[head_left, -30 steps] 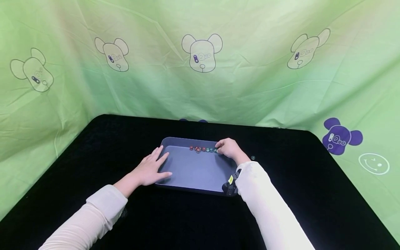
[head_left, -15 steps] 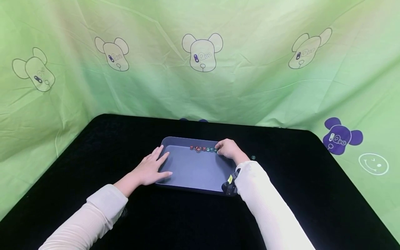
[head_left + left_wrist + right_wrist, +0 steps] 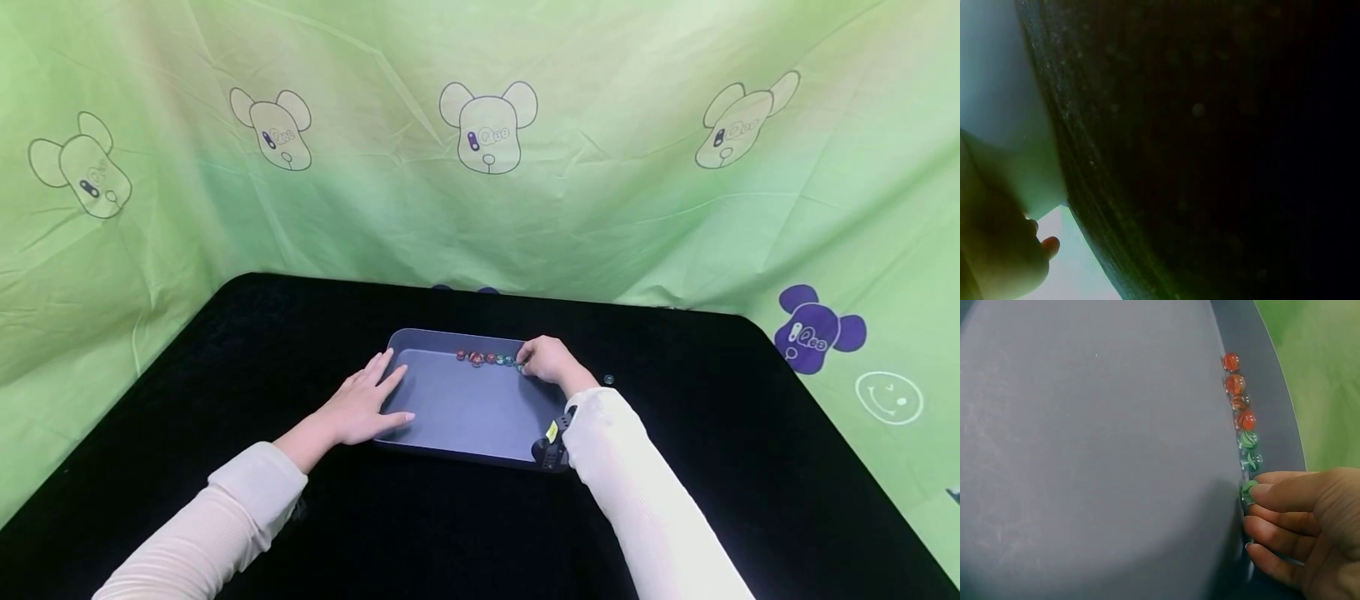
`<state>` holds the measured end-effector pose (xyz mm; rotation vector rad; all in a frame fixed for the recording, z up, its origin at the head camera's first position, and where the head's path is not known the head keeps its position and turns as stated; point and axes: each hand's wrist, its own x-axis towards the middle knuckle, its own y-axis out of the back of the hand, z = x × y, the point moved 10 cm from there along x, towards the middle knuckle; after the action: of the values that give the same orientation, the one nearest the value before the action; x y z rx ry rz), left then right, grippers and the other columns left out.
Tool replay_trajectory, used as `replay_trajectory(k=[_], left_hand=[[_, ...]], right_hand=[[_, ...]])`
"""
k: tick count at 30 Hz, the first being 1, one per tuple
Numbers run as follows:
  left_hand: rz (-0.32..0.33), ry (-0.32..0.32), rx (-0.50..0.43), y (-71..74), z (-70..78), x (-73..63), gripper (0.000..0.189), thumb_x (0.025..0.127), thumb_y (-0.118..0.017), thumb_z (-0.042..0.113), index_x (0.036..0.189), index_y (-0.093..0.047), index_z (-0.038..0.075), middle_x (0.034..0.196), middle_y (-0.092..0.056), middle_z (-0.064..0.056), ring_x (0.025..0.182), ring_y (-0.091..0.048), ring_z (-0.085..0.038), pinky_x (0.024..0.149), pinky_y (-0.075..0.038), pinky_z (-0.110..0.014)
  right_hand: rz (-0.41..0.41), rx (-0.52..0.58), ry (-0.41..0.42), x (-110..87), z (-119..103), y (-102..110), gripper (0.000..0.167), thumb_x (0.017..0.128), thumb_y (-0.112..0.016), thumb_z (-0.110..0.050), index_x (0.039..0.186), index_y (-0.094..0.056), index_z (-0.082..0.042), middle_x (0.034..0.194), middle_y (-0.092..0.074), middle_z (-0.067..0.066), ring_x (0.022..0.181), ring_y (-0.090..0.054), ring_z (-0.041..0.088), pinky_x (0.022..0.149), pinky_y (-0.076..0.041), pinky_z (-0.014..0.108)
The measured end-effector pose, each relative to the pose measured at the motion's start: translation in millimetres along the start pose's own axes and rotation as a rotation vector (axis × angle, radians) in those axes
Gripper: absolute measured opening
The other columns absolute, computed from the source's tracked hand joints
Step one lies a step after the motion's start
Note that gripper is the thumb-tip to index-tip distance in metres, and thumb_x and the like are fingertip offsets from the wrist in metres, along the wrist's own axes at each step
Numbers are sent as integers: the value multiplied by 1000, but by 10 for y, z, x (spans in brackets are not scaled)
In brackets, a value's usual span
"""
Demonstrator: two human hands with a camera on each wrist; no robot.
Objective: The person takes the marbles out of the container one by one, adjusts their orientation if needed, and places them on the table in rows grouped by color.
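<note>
A grey rectangular tray (image 3: 465, 412) lies on the black-covered table. Along its far wall runs a row of glass marbles: several red and orange ones (image 3: 1245, 420), then green ones (image 3: 1248, 439). My right hand (image 3: 550, 360) reaches over the far right part of the tray. Its thumb and index finger pinch a green marble (image 3: 1249, 491) at the end of the row, just short of its neighbour. My left hand (image 3: 356, 408) rests with fingers spread on the tray's left edge. The left wrist view catches only part of that hand (image 3: 1007, 256), mostly in shadow.
One loose marble (image 3: 608, 379) lies on the black tablecloth (image 3: 697, 450), to the right of the tray. A green curtain (image 3: 487, 225) with printed bear heads hangs behind and along both sides of the table. My right wrist carries a black camera (image 3: 551, 450).
The right hand and its green marble have shifted slightly toward me. The left hand, the tray and the other marbles stay in place.
</note>
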<state>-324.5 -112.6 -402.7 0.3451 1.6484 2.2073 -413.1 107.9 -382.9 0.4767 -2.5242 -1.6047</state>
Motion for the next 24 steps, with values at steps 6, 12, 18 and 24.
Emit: replay_trajectory(k=[6, 12, 18, 24], left_hand=[[-11, 9, -2, 0, -12, -6, 77, 80, -43, 58, 138, -21, 12, 143, 1, -12, 129, -1, -27, 97, -14, -49], [-18, 14, -9, -1, -12, -8, 78, 80, -41, 60, 138, -21, 12, 144, 2, -10, 129, 0, -26, 97, -13, -49], [-22, 15, -13, 13, 6, -22, 78, 80, -42, 59, 138, -21, 12, 144, 2, -11, 129, 1, -26, 97, -13, -49], [-15, 16, -7, 10, 16, -14, 76, 81, -44, 56, 138, -22, 12, 144, 1, -11, 129, 1, -26, 97, -14, -49]], right_hand=[[-20, -18, -6, 8, 2, -30, 8, 68, -62, 2, 74, -64, -3, 76, -59, 5, 66, -48, 18, 56, -39, 25], [-36, -10, -18, -1, 12, -35, 4, 70, -63, 0, 73, -60, -2, 72, -57, 4, 61, -48, 16, 55, -39, 25], [-29, 62, -14, -27, -8, -9, 4, 71, -61, -1, 75, -60, -1, 66, -55, 3, 49, -46, 12, 48, -39, 25], [-2, 152, 14, -71, -20, 67, 5, 72, -60, -2, 77, -59, -1, 63, -55, 2, 49, -46, 12, 47, -39, 26]])
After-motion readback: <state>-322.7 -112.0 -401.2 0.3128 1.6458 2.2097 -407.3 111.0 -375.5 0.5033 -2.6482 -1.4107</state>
